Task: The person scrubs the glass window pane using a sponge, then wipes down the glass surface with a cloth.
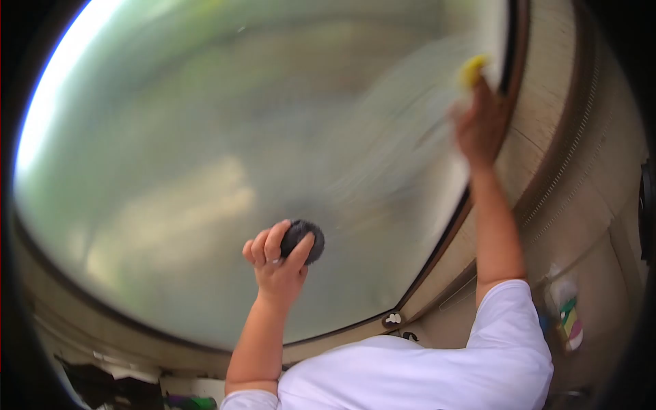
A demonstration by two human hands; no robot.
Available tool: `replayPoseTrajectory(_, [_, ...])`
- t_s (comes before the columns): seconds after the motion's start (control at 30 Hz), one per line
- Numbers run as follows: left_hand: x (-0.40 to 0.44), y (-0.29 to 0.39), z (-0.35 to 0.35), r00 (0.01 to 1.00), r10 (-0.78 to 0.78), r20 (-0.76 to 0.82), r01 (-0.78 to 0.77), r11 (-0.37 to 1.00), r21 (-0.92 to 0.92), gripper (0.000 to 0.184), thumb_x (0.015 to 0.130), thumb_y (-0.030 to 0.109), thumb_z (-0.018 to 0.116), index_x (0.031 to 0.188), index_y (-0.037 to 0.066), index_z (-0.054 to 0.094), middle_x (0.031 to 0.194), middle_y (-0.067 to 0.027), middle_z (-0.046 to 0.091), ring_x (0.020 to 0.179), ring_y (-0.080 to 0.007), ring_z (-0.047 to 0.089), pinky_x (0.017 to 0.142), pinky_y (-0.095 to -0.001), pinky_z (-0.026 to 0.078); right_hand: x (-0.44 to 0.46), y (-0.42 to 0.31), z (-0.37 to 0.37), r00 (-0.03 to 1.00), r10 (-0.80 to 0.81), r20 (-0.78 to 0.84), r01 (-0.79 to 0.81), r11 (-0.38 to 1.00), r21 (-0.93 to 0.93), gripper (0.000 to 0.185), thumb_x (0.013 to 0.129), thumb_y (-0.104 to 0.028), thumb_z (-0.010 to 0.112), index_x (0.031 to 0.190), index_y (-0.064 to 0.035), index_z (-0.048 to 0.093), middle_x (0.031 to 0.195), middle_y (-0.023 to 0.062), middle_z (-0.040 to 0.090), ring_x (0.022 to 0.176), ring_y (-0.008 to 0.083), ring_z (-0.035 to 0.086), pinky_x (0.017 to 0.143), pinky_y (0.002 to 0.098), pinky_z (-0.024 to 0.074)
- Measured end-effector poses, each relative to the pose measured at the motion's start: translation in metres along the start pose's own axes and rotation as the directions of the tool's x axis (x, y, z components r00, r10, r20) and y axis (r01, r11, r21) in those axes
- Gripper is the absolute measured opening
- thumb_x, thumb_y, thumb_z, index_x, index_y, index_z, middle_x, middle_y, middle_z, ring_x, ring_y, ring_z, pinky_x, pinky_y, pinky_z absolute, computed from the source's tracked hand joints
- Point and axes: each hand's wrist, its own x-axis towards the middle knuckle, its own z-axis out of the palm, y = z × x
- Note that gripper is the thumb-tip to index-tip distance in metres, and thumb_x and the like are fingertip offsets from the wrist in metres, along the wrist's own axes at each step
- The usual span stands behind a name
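Observation:
A large, hazy window (287,137) fills most of the view, with pale curved streaks on its right half. My left hand (277,270) is closed around a dark, round scrubbing pad (311,247) at the lower middle of the glass. Higher up, by the right-hand side of the pane, my right hand (478,126) is smeared by motion. At its fingertips is a small yellow sponge (473,70), partly covered by the fingers and too blurred for detail.
A dark frame (444,242) borders the glass, with a beige panel (540,123) beyond it on the right. Small white items (392,318) sit at the lower window corner. A bottle with a colourful label (570,321) stands lower right. Dark items (113,386) lie lower left.

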Motion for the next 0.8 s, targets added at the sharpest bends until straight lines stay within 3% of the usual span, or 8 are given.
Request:
replayPoseTrajectory(0.1, [-0.005, 0.000, 0.004, 0.998, -0.023, -0.052, 0.023, 1.000, -0.013, 0.041, 0.050, 0.004, 0.065, 0.083, 0.029, 0.061, 0.106, 0.0014, 0.050, 0.094, -0.0191, 0.045, 0.079, -0.0325, 0.029, 0.048, -0.036, 0.016, 0.951, -0.045, -0.306, 0.060, 0.997, 0.039, 0.065, 0.084, -0.036, 0.050, 0.134, -0.0025, 0.027, 0.135, 0.0151, 0.035, 0.125, 0.0276, 0.033, 0.104, 0.0429, 0.0214])
replayPoseTrajectory(0.2, [-0.009, -0.002, 0.008, 0.995, -0.033, -0.090, 0.032, 0.999, -0.015, 0.041, 0.051, 0.005, 0.066, 0.083, 0.029, 0.061, 0.108, 0.0000, 0.049, 0.094, -0.0206, 0.045, 0.079, -0.0339, 0.030, -0.004, -0.173, 0.013, 0.977, -0.171, 0.125, 0.124, 0.940, 0.318, 0.063, 0.075, -0.032, 0.057, 0.132, -0.0157, 0.036, 0.134, 0.0016, 0.039, 0.127, 0.0162, 0.031, 0.105, 0.0483, 0.0158])
replayPoseTrajectory(0.3, [-0.029, -0.022, -0.005, 0.994, -0.058, -0.093, 0.054, 0.998, -0.040, 0.039, 0.052, 0.003, 0.067, 0.085, 0.021, 0.059, 0.109, -0.0070, 0.046, 0.095, -0.0277, 0.044, 0.082, -0.0381, 0.034, -0.088, -0.211, 0.022, 0.745, -0.667, 0.027, 0.638, 0.723, 0.264, 0.057, 0.076, -0.032, 0.053, 0.131, -0.0222, 0.040, 0.134, -0.0077, 0.038, 0.128, 0.0107, 0.030, 0.105, 0.0480, 0.0114])
replayPoseTrajectory(0.4, [-0.043, -0.041, -0.027, 0.982, -0.175, -0.071, 0.180, 0.981, 0.076, 0.051, 0.048, 0.000, 0.069, 0.090, 0.026, 0.058, 0.109, -0.0038, 0.046, 0.097, -0.0246, 0.045, 0.080, -0.0361, 0.034, -0.031, -0.134, 0.021, 0.721, -0.620, 0.310, 0.443, 0.756, 0.482, 0.061, 0.076, -0.035, 0.058, 0.132, -0.0214, 0.038, 0.132, -0.0017, 0.041, 0.123, 0.0156, 0.035, 0.100, 0.0433, 0.0229])
replayPoseTrajectory(0.47, [-0.044, -0.052, -0.034, 0.962, -0.243, -0.122, 0.256, 0.960, 0.109, 0.050, 0.050, -0.001, 0.069, 0.092, 0.025, 0.057, 0.109, -0.0046, 0.046, 0.098, -0.0263, 0.044, 0.081, -0.0372, 0.035, 0.052, -0.089, 0.026, 0.958, -0.281, -0.062, 0.283, 0.959, 0.018, 0.063, 0.078, -0.037, 0.059, 0.132, -0.0147, 0.036, 0.129, 0.0070, 0.044, 0.113, 0.0252, 0.046, 0.092, 0.0464, 0.0335])
replayPoseTrajectory(0.57, [-0.049, -0.063, -0.035, 0.944, -0.318, -0.091, 0.326, 0.940, 0.099, 0.048, 0.054, -0.003, 0.067, 0.095, 0.021, 0.057, 0.112, -0.0078, 0.043, 0.101, -0.0303, 0.042, 0.084, -0.0402, 0.038, 0.161, -0.066, 0.036, 0.888, -0.241, -0.393, 0.058, 0.904, -0.423, 0.051, 0.088, -0.045, 0.043, 0.121, -0.0060, 0.046, 0.118, 0.0124, 0.051, 0.108, 0.0272, 0.050, 0.090, 0.0383, 0.0402])
replayPoseTrajectory(0.73, [-0.053, -0.068, -0.043, 0.946, -0.321, -0.031, 0.323, 0.937, 0.132, 0.052, 0.053, -0.006, 0.064, 0.097, 0.019, 0.055, 0.113, -0.0102, 0.041, 0.103, -0.0328, 0.039, 0.085, -0.0423, 0.040, 0.121, -0.301, 0.022, 0.912, -0.221, -0.347, 0.376, 0.789, 0.486, 0.037, 0.069, -0.031, 0.067, 0.095, -0.0080, 0.055, 0.087, 0.0099, 0.062, 0.072, 0.0319, 0.060, 0.060, 0.0395, 0.0471])
replayPoseTrajectory(0.8, [-0.061, -0.069, -0.040, 0.919, -0.393, -0.010, 0.387, 0.901, 0.194, 0.054, 0.052, -0.007, 0.064, 0.098, 0.019, 0.054, 0.113, -0.0097, 0.040, 0.102, -0.0331, 0.039, 0.084, -0.0428, 0.040, 0.033, -0.358, 0.052, 0.773, -0.625, 0.104, 0.398, 0.607, 0.688, 0.051, 0.075, -0.028, 0.058, 0.123, -0.0130, 0.046, 0.126, 0.0072, 0.047, 0.115, 0.0231, 0.044, 0.094, 0.0392, 0.0322])
